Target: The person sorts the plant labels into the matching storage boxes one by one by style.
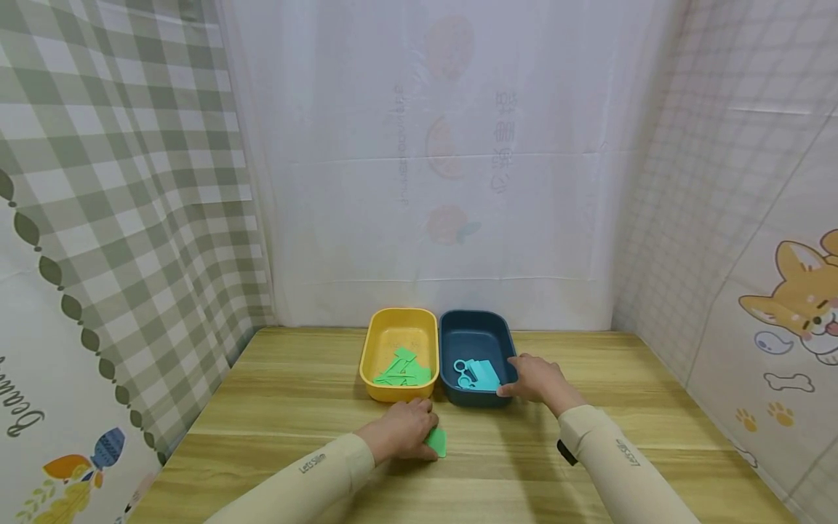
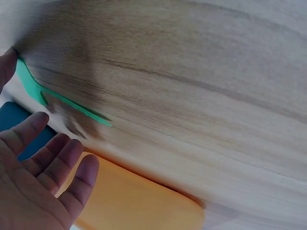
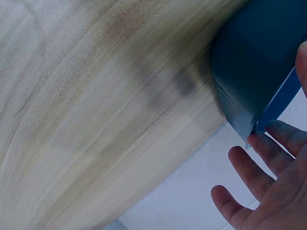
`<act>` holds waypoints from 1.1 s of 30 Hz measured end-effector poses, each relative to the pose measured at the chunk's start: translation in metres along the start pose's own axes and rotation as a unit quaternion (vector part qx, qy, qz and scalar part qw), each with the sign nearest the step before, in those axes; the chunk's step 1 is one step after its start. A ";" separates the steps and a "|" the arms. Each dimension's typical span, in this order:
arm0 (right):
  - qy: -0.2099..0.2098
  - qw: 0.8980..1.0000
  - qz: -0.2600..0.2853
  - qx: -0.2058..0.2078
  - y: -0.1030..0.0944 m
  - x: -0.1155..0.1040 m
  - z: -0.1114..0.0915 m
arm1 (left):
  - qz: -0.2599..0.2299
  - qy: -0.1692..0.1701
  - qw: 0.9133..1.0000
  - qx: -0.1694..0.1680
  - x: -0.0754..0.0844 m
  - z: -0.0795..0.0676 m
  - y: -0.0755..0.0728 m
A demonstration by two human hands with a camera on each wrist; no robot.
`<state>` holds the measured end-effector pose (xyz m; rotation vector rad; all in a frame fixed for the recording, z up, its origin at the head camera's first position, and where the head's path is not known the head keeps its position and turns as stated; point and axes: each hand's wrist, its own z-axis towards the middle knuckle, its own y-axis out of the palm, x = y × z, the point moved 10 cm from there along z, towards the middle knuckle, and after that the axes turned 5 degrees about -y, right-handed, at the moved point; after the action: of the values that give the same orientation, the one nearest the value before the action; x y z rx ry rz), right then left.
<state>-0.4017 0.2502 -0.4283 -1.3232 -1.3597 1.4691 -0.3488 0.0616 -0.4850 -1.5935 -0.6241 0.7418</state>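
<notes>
My left hand (image 1: 402, 429) is low over the table in front of the yellow bin, its thumb at the end of a flat green piece (image 1: 437, 441). In the left wrist view this green piece (image 2: 31, 88) shows a broad head and a thin tail. The other fingers (image 2: 84, 177) are spread and loosely bent. At the dark blue bin's (image 1: 474, 318) front right corner is my right hand (image 1: 537, 380), thumb by the front rim and fingertips by the right side. Flat light blue pieces (image 1: 484, 375), some with rings, lie in that bin. The yellow bin (image 1: 399, 394) holds green pieces (image 1: 404, 370).
Both bins stand side by side near the back of the wooden table (image 1: 294, 393). A white curtain (image 1: 360, 218) hangs behind it. A green checked curtain (image 1: 164, 145) is on the left and a patterned curtain (image 1: 720, 218) on the right.
</notes>
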 end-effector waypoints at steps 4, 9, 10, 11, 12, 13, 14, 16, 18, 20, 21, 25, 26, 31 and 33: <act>-0.002 1.000 -0.004 -0.001 0.000 -0.001 0.000 | 0.000 0.003 1.000 0.004 -0.001 -0.001 0.000; -0.005 1.000 -0.005 0.001 -0.002 -0.003 -0.002 | -0.005 0.009 1.000 0.003 0.001 -0.002 -0.002; -0.005 1.000 -0.005 0.001 -0.002 -0.003 -0.002 | -0.004 0.011 1.000 0.003 0.001 -0.003 -0.003; -0.005 1.000 -0.005 0.001 -0.002 -0.003 -0.002 | -0.001 0.012 1.000 0.004 0.002 -0.003 -0.003; -0.004 1.000 -0.005 0.000 -0.002 -0.003 -0.003 | 0.001 0.013 1.000 0.004 0.003 -0.003 -0.004; -0.005 1.000 -0.006 0.000 -0.002 -0.004 -0.003 | 0.005 0.014 1.000 0.005 0.003 -0.003 -0.004; -0.005 1.000 -0.007 -0.001 -0.003 -0.004 -0.004 | 0.008 0.015 1.000 0.007 0.004 -0.003 -0.004; -0.005 1.000 -0.005 -0.001 -0.003 -0.005 -0.004 | 0.014 0.015 1.000 0.009 0.004 -0.003 -0.005; -0.005 1.000 -0.005 0.000 -0.004 -0.005 -0.004 | 0.018 0.014 1.000 0.012 0.004 -0.003 -0.004; -0.005 1.000 -0.005 0.000 -0.004 -0.005 -0.004 | 0.019 0.012 1.000 0.014 0.003 -0.002 -0.004; -0.005 1.000 -0.005 0.000 -0.004 -0.005 -0.004 | 0.019 0.011 1.000 0.014 0.003 -0.002 -0.004; -0.005 1.000 -0.005 0.000 -0.003 -0.005 -0.003 | 0.014 0.010 1.000 0.019 0.003 -0.002 -0.005; -0.005 1.000 -0.005 0.001 -0.003 -0.005 -0.003 | 0.013 0.011 1.000 0.021 0.004 -0.002 -0.006; -0.007 1.000 -0.005 0.004 -0.003 -0.005 -0.003 | 0.010 0.021 0.999 0.041 0.006 -0.003 -0.014; -0.006 1.000 -0.004 0.004 -0.003 -0.004 -0.003 | 0.015 0.024 0.998 0.051 0.007 -0.003 -0.016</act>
<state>-0.3985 0.2479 -0.4243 -1.3038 -1.3642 1.4777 -0.3421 0.0674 -0.4696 -1.5255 -0.5203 0.7428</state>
